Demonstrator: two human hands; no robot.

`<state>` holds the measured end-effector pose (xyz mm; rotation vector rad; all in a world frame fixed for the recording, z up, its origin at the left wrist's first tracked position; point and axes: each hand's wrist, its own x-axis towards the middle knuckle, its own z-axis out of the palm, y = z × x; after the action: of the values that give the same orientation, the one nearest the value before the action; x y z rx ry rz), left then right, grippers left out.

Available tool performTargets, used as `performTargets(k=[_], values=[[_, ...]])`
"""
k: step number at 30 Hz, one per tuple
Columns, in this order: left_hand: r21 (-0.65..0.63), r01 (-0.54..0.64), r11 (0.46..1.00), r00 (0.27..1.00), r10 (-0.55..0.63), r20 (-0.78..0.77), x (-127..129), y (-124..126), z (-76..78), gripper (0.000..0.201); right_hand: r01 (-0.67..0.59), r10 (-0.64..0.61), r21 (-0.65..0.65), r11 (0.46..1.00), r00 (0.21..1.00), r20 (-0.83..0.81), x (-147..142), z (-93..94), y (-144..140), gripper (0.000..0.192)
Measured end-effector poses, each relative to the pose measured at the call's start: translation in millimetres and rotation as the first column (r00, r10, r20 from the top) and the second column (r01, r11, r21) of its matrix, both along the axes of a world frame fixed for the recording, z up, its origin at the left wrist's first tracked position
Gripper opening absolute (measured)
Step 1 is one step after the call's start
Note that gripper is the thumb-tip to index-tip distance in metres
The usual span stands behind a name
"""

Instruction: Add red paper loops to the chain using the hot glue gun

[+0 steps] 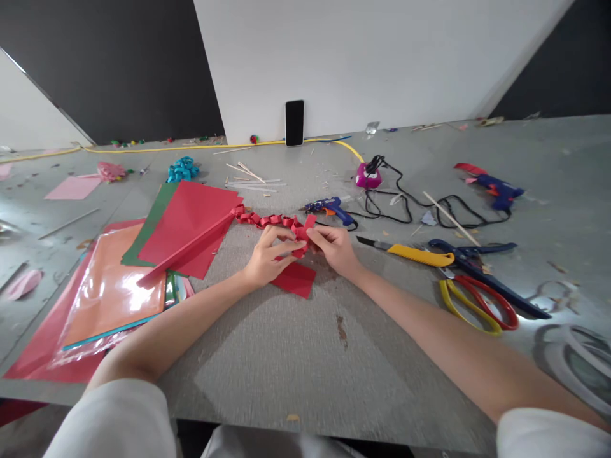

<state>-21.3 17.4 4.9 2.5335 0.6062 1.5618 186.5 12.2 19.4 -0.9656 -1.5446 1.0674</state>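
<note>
Red paper chain (267, 220) lies on the counter (296, 356), several links joined. Left hand (267, 257) and right hand (334, 247) pinch its near end — fingers closed on a loose strip, link not yet closed. Red sheets (191, 226) remain uncut.

Grey table (296, 356) bears paper sheets (191, 222), scissors (477, 299).

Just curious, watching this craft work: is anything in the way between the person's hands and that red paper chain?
Nothing visible. Both the left hand and right hand already pinch the near end of the red paper chain, above a red paper scrap.
</note>
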Motion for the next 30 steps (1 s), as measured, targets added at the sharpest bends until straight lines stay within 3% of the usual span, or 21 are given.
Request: performTargets(k=[7, 13, 25, 30], values=[[0.006, 0.043, 0.999, 0.999, -0.043, 0.006, 0.9, 0.5, -1.4, 0.029, 0.070, -0.071, -0.011, 0.997, 0.995, -0.071, -3.1, -3.2, 0.4, 0.047], [-0.030, 0.040, 0.999, 0.999, -0.042, -0.035, 2.8, 0.9, -5.4, 0.053, 0.075, -0.078, -0.033, 0.997, 0.992, -0.096, -3.2, 0.0, 1.3, 0.044], [-0.178, 0.021, 0.984, 0.995, -0.037, -0.088, 1.4, -0.7, -5.3, 0.025, 0.047, -0.068, -0.119, 0.992, 0.982, -0.178, -1.0, -3.4, 5.5, 0.040], [-0.188, 0.036, 0.982, 0.994, -0.054, -0.093, 2.2, -1.7, -2.7, 0.024, 0.015, -0.049, -0.149, 0.989, 0.973, -0.227, -0.4, -7.1, 8.1, 0.037]])
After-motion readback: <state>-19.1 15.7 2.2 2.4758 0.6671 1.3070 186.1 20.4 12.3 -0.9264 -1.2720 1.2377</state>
